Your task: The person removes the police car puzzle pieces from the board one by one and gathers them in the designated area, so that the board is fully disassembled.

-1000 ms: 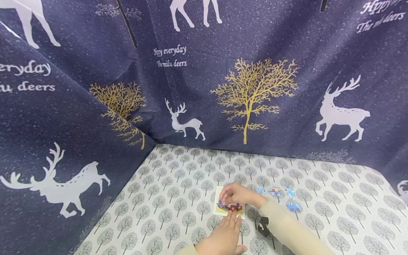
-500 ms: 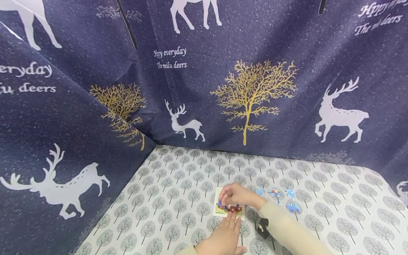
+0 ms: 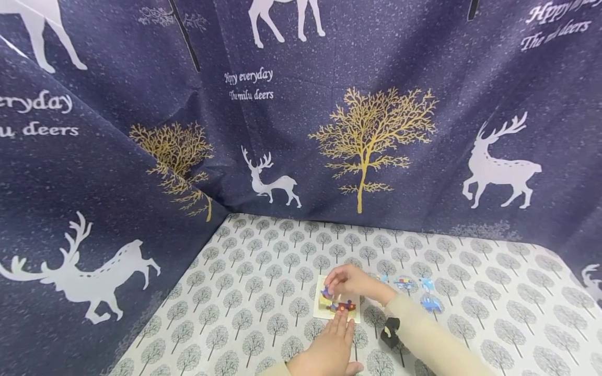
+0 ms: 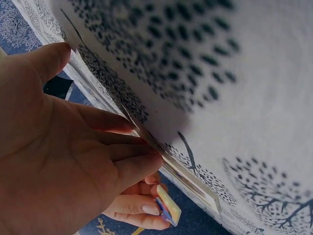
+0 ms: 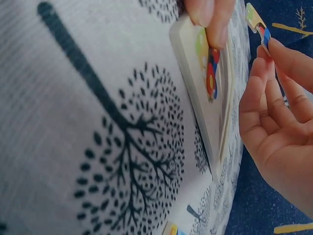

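Note:
A small white-framed jigsaw puzzle board lies on the table with a colourful red, blue and yellow picture in it. My left hand rests straight fingertips on its near edge, over the red part. Above the board's left side, my right hand pinches a puzzle piece between thumb and fingertips. This piece, yellow-green with blue and red, tilts clear of the board in both wrist views. At the board's edge in the right wrist view, left fingers touch a red and blue piece.
Several loose blue puzzle pieces lie on the tree-print cloth right of the board. A black object is at the right sleeve. Dark blue deer-print fabric hangs behind and at the left.
My right hand has risen from the board with the puzzle piece, exposing a pale patch of board beneath. The left hand stays in place on the near edge.

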`<action>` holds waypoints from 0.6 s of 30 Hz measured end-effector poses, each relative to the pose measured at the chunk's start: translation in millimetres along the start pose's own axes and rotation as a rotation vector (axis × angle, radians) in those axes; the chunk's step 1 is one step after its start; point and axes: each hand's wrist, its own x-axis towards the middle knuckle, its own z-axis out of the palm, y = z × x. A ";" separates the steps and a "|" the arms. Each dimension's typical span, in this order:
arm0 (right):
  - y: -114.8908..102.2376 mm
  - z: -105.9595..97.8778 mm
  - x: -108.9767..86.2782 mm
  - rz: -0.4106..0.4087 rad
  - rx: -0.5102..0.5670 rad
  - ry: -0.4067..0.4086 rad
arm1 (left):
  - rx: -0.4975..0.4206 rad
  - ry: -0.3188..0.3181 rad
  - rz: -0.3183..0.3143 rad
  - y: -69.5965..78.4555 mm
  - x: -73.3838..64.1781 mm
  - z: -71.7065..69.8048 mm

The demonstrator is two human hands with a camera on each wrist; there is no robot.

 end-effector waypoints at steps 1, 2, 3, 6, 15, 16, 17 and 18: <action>-0.2 -1.3 -0.8 0.005 0.002 0.006 | -0.003 -0.003 0.001 -0.2 0.0 0.0; -0.5 -2.7 -1.6 0.007 0.001 0.013 | -0.007 -0.004 0.004 -0.4 0.0 0.2; -0.7 -4.2 -2.5 0.007 0.007 0.020 | -0.009 -0.004 0.005 -0.5 0.0 0.4; -0.5 -9.8 -5.6 0.029 0.031 0.046 | -0.010 -0.002 0.010 -1.0 0.5 0.3; 4.9 -29.4 -20.1 0.066 0.063 0.095 | -0.014 -0.017 0.011 -1.1 1.0 1.9; 5.4 -30.9 -22.5 0.066 0.070 0.095 | -0.013 -0.016 0.009 -1.1 1.0 2.4; 6.0 -32.3 -24.9 0.061 0.076 0.092 | -0.016 -0.016 0.006 -1.1 1.1 2.8; 6.7 -33.7 -27.4 0.059 0.080 0.090 | -0.021 -0.017 0.003 -1.2 1.3 3.4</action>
